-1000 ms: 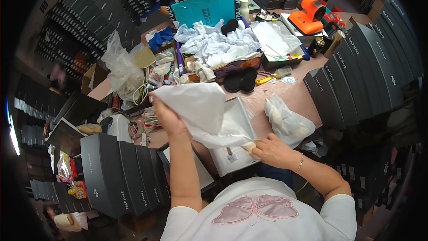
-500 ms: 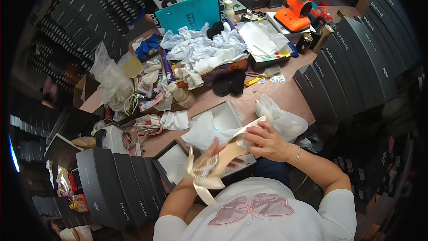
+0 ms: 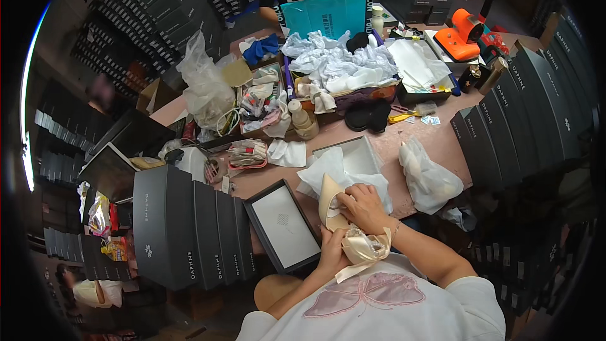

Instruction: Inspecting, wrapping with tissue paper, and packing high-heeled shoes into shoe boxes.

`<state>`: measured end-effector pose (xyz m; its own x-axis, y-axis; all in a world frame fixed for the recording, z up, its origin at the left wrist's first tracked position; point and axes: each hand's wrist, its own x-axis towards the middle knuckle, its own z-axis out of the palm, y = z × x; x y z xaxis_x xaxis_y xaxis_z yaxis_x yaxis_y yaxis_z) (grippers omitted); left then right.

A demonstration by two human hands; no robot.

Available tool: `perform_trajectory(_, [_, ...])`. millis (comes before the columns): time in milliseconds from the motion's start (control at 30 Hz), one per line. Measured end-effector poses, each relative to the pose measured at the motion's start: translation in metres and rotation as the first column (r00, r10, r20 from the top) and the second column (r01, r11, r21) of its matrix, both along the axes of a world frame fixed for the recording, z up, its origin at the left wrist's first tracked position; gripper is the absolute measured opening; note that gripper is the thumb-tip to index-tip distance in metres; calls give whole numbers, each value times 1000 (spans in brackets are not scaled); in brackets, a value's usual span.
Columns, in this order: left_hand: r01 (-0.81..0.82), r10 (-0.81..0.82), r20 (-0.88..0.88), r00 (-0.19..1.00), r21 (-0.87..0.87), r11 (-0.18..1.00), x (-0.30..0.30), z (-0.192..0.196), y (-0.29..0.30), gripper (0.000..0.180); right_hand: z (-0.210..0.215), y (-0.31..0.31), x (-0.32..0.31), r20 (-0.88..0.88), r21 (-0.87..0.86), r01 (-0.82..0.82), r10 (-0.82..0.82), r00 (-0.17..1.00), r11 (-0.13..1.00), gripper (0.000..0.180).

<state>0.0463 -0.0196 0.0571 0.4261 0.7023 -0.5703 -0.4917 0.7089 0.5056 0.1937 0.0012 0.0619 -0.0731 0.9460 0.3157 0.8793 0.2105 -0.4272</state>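
Note:
A cream pointed-toe shoe (image 3: 329, 197) with a satin bow and a beaded strap (image 3: 366, 246) is held in front of my chest, toe pointing away from me. My left hand (image 3: 332, 254) is closed around its middle, near the bow. My right hand (image 3: 367, 207) lies over the shoe's opening with fingers bent into the front part; the fingertips are hidden, and a little white shows beside them. Just beyond is an open shoe box (image 3: 365, 150) with white tissue paper (image 3: 313, 178) spilling over its edge. A dark-rimmed box lid (image 3: 284, 218), white inside, lies left of my hands.
To the right sits a pale bundle in thin white wrapping (image 3: 426, 177). Dark shoe boxes are stacked left (image 3: 165, 227) and right (image 3: 530, 113). Farther back stand a bin of crumpled white paper (image 3: 334, 57), a cream bottle (image 3: 304, 121), a yellow-handled brush (image 3: 403, 113) and an orange device (image 3: 459, 36).
The view has shifted, so the table appears farther right. The shoe has turned, its toe now away from me. My right hand has gone from the toe's outside into the opening; my left grips the middle.

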Motion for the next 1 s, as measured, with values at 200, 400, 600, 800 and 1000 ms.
perform_trajectory(200, [-5,13,-79,997,102,995,-14,1,-9,58,8,-16,-11,-309,-299,-117,20,951,947,43])
perform_trajectory(400, [10,-3,-32,999,214,977,-13,-9,-13,66,12,-16,-10,-386,-351,-136,-11,922,926,45])
perform_trajectory(600, [64,-41,-132,990,175,982,-16,-20,-18,61,-19,-4,-6,-473,-492,-226,-40,880,841,57])
perform_trajectory(800, [97,-72,-116,991,227,969,-11,-26,-11,66,-22,-17,-1,-561,-429,-229,-59,826,874,62])
perform_trajectory(1000, [81,-50,-148,988,212,974,-6,-15,-8,67,-11,-3,4,-529,-504,-270,-46,847,821,48])
